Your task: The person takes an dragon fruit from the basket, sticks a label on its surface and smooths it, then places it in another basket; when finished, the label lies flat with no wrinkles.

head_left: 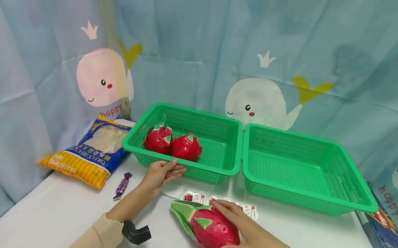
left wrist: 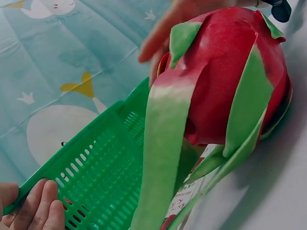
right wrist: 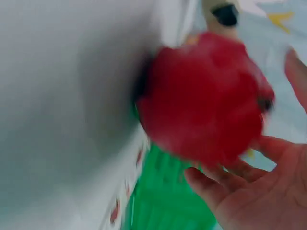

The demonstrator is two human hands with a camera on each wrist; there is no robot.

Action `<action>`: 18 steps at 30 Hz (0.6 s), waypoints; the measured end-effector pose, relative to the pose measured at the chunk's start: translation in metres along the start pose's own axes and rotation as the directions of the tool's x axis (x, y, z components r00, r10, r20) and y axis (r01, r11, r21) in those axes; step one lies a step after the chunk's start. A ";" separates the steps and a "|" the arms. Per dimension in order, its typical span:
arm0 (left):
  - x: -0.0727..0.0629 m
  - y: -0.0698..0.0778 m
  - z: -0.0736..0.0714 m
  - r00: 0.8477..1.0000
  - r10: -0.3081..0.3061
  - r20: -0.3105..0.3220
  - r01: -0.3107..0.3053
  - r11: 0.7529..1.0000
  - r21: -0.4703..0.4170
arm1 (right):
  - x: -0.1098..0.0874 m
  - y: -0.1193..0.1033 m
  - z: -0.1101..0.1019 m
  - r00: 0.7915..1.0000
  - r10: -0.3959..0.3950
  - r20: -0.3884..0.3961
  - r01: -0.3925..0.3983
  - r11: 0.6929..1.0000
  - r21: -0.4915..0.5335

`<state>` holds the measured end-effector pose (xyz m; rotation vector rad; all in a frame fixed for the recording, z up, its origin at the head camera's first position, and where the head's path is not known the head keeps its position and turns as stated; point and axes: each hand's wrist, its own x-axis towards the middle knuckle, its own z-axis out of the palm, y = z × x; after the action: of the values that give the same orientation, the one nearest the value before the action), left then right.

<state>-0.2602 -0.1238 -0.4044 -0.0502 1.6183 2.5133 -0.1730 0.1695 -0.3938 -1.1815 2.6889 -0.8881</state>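
A large red dragon fruit (head_left: 213, 231) with long green leaves lies on the white table, its leafy end toward the left. My right hand (head_left: 256, 239) spreads around its right end, fingers along the far side and thumb by the near side. In the right wrist view the thumb stands apart from the blurred dragon fruit (right wrist: 201, 103), while the fingers lie right at its edge. My left hand (head_left: 162, 174) pinches the front rim of the left green basket (head_left: 215, 169), thumb above and fingers below. Two smaller dragon fruits (head_left: 187, 147) sit inside that basket.
A second green basket (head_left: 305, 199) stands to the right. On the left lie a pasta bag (head_left: 89, 151) and a purple wrapped candy (head_left: 122, 186). Several fruit-printed labels (head_left: 193, 197) lie behind the large fruit. A dark blue package (head_left: 388, 241) lies far right; a curtain hangs behind.
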 end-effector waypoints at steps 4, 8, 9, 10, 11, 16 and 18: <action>0.001 -0.001 -0.002 1.000 -0.001 0.015 0.001 1.000 -0.001 | -0.007 0.025 -0.016 0.985 0.078 -0.156 -0.080 0.997 -0.008; 0.001 -0.002 -0.002 1.000 0.002 0.018 -0.002 1.000 -0.002 | -0.010 0.056 -0.021 0.954 0.145 -0.264 -0.165 0.985 -0.057; 0.002 -0.002 -0.002 1.000 0.002 0.019 -0.002 1.000 -0.005 | -0.010 0.061 -0.020 0.949 0.157 -0.275 -0.183 0.981 -0.072; 0.002 -0.002 -0.003 1.000 0.003 0.022 -0.003 1.000 -0.002 | -0.009 0.065 -0.018 0.946 0.160 -0.283 -0.192 0.977 -0.089; 0.001 -0.002 -0.004 1.000 0.003 0.026 -0.003 1.000 -0.001 | -0.007 0.068 -0.016 0.944 0.163 -0.288 -0.200 0.974 -0.102; 0.000 -0.003 -0.006 0.995 -0.019 0.093 0.018 1.000 0.013 | 0.004 0.074 -0.005 0.944 0.157 -0.291 -0.209 0.965 -0.158; 0.000 -0.003 -0.006 0.990 -0.029 0.135 0.027 0.999 0.019 | 0.007 0.074 -0.002 0.945 0.160 -0.285 -0.215 0.961 -0.176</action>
<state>-0.2596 -0.1286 -0.4095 0.0964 1.5751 2.4242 -0.2271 0.2052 -0.4303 -0.8644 3.1129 -0.8111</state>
